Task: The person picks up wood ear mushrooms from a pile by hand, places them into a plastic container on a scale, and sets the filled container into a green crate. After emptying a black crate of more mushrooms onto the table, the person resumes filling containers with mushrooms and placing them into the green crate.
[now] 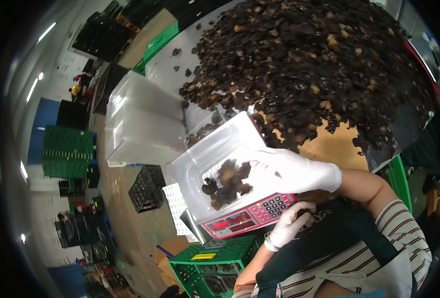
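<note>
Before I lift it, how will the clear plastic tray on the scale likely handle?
The clear tray is probably light for its size: its walls look thin and only a small heap of dark pieces sits inside. It may flex if gripped by one side. The loose pieces would likely slide if it tips.

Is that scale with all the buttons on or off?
On. The scale has red figures glowing on its display, though they're too blurry to read.

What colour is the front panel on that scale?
The front panel is red, clearest in the head view.
</note>
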